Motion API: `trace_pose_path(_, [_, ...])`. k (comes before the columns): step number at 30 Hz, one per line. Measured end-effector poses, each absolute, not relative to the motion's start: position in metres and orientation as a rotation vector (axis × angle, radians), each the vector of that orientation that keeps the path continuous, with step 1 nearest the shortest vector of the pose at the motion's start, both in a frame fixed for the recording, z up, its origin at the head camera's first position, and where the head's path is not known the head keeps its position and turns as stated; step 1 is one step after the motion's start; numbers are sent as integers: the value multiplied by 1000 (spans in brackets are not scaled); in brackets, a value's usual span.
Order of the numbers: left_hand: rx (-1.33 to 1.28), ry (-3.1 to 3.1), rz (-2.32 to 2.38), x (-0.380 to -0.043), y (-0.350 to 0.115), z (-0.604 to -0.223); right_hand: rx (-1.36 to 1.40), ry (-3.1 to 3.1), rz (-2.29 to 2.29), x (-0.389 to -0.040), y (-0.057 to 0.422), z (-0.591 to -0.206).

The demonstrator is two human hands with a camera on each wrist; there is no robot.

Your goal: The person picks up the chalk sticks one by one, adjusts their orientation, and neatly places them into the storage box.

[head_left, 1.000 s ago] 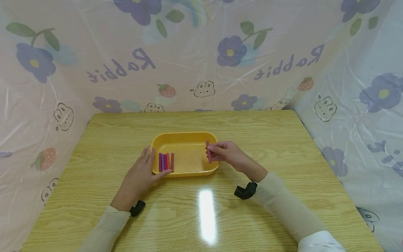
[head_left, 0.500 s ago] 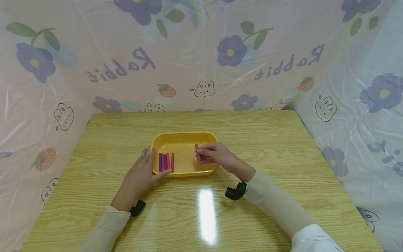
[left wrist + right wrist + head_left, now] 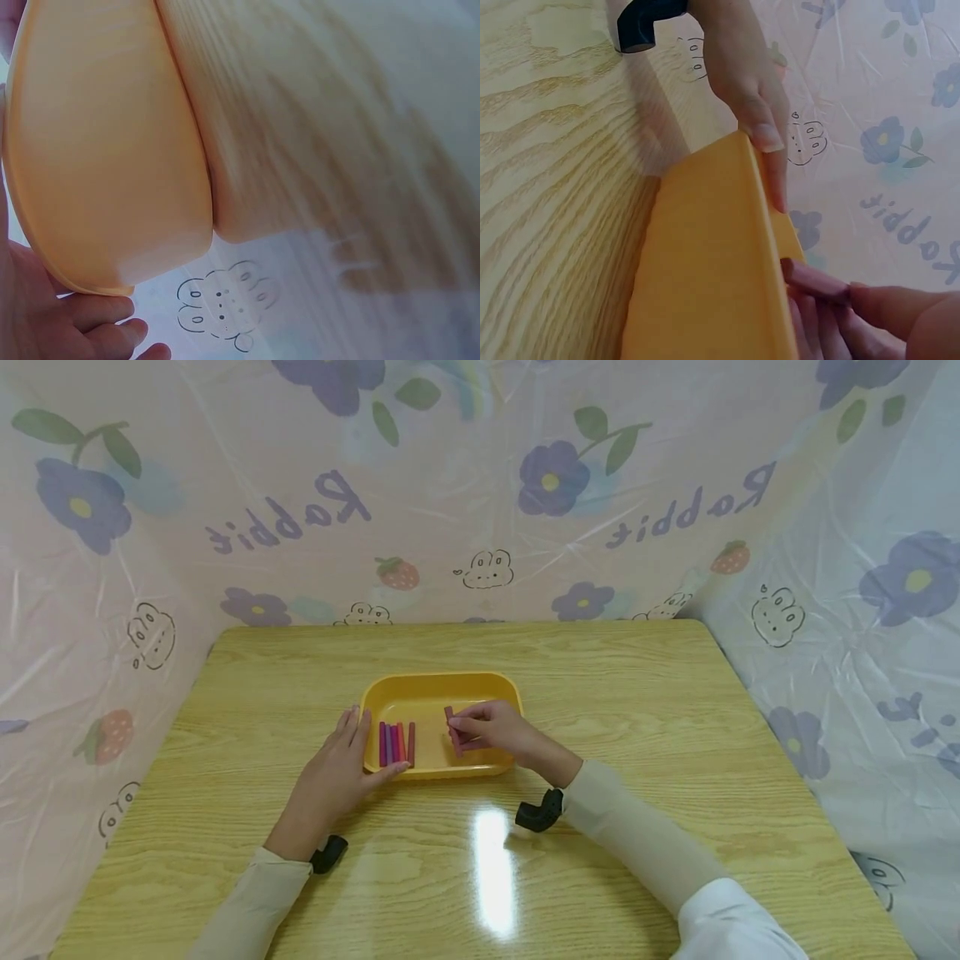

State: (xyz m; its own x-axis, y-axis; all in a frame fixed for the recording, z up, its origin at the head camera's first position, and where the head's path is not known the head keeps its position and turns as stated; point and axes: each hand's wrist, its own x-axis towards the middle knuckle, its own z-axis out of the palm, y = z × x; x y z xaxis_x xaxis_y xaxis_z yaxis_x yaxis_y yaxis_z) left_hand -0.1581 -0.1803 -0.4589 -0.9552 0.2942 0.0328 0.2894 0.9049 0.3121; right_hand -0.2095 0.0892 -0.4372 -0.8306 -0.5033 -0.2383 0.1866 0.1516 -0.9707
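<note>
A yellow tray point(image 3: 442, 772) lies on the table. My left hand point(image 3: 327, 777) grips its left end, fingers along the outside and the thumb over the front rim; in the left wrist view fingers point(image 3: 97, 322) show at the tray's end. Inside, at the left, several crayons point(image 3: 392, 744) stand side by side in magenta, purple and orange-red, with a brownish-red crayon point(image 3: 412, 745) slightly apart. My right hand point(image 3: 498, 731) is over the tray's right half, pinching a dark-red crayon point(image 3: 453, 732) between thumb and fingers. In the right wrist view this crayon point(image 3: 816, 281) shows just beyond the rim.
The wood-grain table point(image 3: 637, 693) extends around the tray, with a bright reflection in front. A patterned curtain point(image 3: 480, 527) borders the back and sides. Black wrist cameras point(image 3: 538, 812) are worn on both wrists.
My right hand has moved left with the dark-red crayon, from the tray's right rim to nearer its middle. The left hand and the crayons in the tray have stayed in place.
</note>
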Motion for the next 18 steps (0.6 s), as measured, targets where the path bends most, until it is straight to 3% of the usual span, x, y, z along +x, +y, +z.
trace_pose_path(18, [493, 3067, 491, -157, -180, -458, -196, 2001, -1616, -216, 59, -455])
